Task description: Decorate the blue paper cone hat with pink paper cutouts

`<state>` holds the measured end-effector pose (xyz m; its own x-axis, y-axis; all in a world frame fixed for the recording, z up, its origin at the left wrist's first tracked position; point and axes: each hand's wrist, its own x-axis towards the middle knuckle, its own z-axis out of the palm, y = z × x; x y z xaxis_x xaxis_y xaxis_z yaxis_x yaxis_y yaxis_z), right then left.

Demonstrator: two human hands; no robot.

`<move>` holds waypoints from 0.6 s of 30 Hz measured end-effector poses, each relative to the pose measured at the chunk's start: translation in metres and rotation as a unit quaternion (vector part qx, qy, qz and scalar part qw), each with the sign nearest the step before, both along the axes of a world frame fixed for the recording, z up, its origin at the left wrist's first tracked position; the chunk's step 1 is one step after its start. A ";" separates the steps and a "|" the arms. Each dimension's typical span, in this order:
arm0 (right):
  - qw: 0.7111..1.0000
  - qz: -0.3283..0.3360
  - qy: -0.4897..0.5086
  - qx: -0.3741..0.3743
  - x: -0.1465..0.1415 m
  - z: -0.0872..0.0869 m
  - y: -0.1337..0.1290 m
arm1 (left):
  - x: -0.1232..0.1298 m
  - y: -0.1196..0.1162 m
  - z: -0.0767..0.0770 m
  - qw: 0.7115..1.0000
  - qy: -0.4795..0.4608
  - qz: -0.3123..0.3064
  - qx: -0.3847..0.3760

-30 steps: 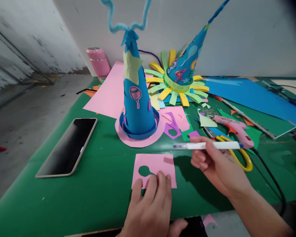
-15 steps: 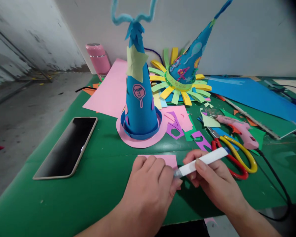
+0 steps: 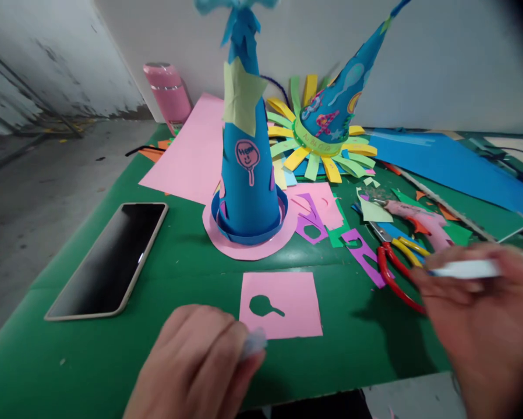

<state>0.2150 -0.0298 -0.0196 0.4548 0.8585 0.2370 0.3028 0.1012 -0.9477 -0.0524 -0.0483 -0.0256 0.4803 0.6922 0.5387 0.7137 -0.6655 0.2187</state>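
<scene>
My right hand [image 3: 484, 308], blurred at the right, is closed on a white marker [image 3: 480, 268] whose tip points left. Between the fingers of my left hand [image 3: 200, 355] sits a translucent marker cap [image 3: 253, 343]. Just beyond that hand lies a pink paper piece [image 3: 294, 291] with a lollipop-shaped hole cut through it. Behind the paper stands a tall blue paper cone hat [image 3: 249, 198] on a pink brim. It bears a pale green star and a drawn pink lollipop face.
A phone [image 3: 108, 262] lies at the left. A second cone hat [image 3: 335, 113] with yellow and green strips leans at the back, near a pink flask [image 3: 169, 96]. Red-and-yellow scissors [image 3: 392, 273], a pink glue gun [image 3: 423, 218] and purple scraps [image 3: 361, 253] lie at the right.
My hands have drawn apart, the right moving right with the marker and the left moving left with the cap. The cap has come off, and the pink paper's hole now shows.
</scene>
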 end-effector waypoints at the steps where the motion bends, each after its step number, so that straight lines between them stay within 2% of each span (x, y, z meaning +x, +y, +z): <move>1: 0.993 0.017 0.118 0.005 -0.002 -0.001 0.001 | 0.003 -0.002 -0.003 1.000 0.009 -0.016 -0.012; 3: 0.971 0.099 0.209 -0.054 -0.015 -0.006 0.000 | 0.014 -0.005 -0.008 0.997 0.010 -0.073 0.009; 6: 0.960 0.196 0.165 -0.114 -0.037 -0.013 -0.007 | 0.030 -0.008 -0.019 0.992 0.042 -0.112 0.024; 8: 0.957 0.237 0.110 -0.128 -0.047 -0.018 -0.010 | 0.035 -0.008 -0.027 0.994 0.037 -0.096 0.033; 13: 0.957 0.261 0.035 -0.125 -0.053 -0.027 -0.008 | 0.028 -0.004 -0.039 0.999 -0.010 -0.026 0.019; 18: 0.957 0.260 0.019 -0.129 -0.057 -0.032 -0.005 | 0.023 0.001 -0.038 0.999 0.006 -0.034 -0.027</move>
<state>0.1585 -0.0352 -0.0513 -0.0456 0.9987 -0.0208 0.2406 -0.0092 -0.9706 -0.0292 -0.0478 -0.0638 0.5335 0.6861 0.4946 0.6703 -0.6996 0.2474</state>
